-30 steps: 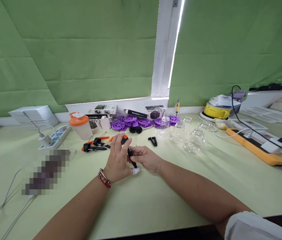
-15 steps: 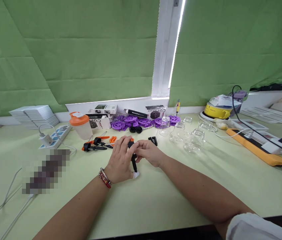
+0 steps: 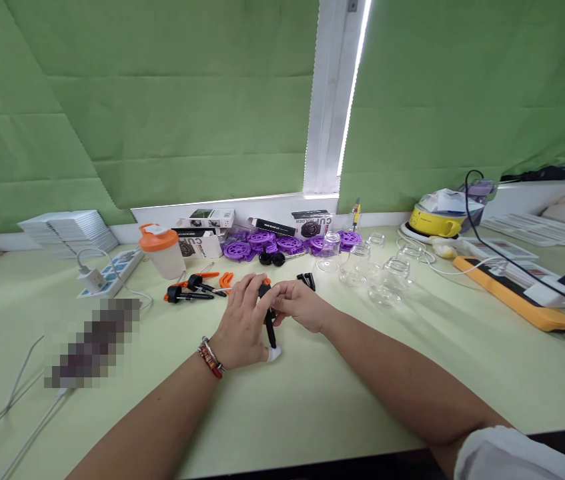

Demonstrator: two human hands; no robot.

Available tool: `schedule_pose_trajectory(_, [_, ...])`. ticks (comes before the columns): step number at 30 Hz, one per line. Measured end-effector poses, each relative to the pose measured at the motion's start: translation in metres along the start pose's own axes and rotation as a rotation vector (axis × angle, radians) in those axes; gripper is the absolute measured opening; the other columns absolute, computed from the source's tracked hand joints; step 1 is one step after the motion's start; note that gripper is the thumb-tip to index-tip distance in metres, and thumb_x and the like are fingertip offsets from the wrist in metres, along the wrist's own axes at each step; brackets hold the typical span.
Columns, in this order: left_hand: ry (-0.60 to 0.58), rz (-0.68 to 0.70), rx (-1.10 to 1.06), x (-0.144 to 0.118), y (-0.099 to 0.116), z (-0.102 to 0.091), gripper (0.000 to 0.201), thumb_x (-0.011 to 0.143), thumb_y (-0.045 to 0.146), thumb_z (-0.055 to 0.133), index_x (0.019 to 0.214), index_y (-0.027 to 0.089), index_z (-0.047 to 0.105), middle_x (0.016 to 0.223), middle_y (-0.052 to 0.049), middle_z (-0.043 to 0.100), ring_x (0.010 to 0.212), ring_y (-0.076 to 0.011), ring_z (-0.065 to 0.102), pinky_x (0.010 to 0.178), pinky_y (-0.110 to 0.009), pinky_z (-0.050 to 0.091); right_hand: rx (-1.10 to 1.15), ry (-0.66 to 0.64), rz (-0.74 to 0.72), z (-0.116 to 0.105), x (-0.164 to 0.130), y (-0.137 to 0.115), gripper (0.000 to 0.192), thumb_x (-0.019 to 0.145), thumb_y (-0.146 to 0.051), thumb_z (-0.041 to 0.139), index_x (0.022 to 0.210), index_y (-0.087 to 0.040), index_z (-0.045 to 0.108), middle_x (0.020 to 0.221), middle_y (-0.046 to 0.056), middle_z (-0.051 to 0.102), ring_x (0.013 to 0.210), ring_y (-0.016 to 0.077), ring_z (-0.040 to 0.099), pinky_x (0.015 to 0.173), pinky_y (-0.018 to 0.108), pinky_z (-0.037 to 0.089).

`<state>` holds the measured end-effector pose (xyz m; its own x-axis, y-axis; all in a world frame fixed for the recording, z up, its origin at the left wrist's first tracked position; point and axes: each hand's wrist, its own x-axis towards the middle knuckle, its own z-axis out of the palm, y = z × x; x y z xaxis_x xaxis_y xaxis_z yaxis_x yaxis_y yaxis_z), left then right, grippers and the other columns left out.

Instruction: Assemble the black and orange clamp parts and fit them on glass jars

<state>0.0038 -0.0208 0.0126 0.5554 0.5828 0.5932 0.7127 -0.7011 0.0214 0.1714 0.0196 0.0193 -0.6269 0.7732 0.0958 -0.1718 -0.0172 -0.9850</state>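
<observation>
- Viewing from the head camera; clock centred on the held black piece, 12 pointing at the window.
- Change over the last second: the right hand has shifted up from the piece's lower half to its upper part; the piece leans less and is close to upright.
- The shift uncovers the orange C-shaped pieces at 10–11 o'clock and partly covers the black clips at 1 o'clock.
- Meaning, as judged: effort now sits at the upper end, with the lower shaft left exposed. Last half second: hardly any difference.
- Left hand, at 9 o'clock: fingers arched over the top, thumb with a white tip cover beneath the lower end; piece gripped between them.
- Right hand, at 2 o'clock: thumb and fingers closed in a pinch at the piece's upper part; exact contact hidden.
- Forearms enter from 7 and 4 o'clock, both wrists low over the table.
</observation>
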Motion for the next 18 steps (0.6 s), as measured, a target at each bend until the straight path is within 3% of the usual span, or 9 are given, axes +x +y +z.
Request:
schedule_pose_trajectory(9, [0.028,0.029,-0.017,-0.0018,-0.0034,0.0024,0.101,0.052,0.039,0.071,0.139,0.023,0.021,0.142,-0.018,0.024,0.129,-0.0427,0.021,0.101,-0.062,0.021,-0.082,0.058,-0.023,0.0044,-0.0001,-0.0007,0.032,0.072,-0.043,0.067,0.076,-0.013,0.056,0.065,-0.001,0.056,0.058,0.0096,0.056,0.053,0.024,0.050])
schedule_pose_trajectory(18, [0.102,0.126,0.040,-0.0025,-0.0053,0.0035,0.098,0.060,0.038,0.068,0.140,0.027,0.012,0.144,-0.018,0.019,0.131,-0.0423,0.018,0.099,-0.062,0.022,-0.030,-0.025,-0.042,0.0022,-0.0041,-0.0080,0.034,0.069,-0.043,0.069,0.072,-0.013,0.056,0.067,0.000,0.056,0.065,0.0125,0.059,0.060,0.027,0.050])
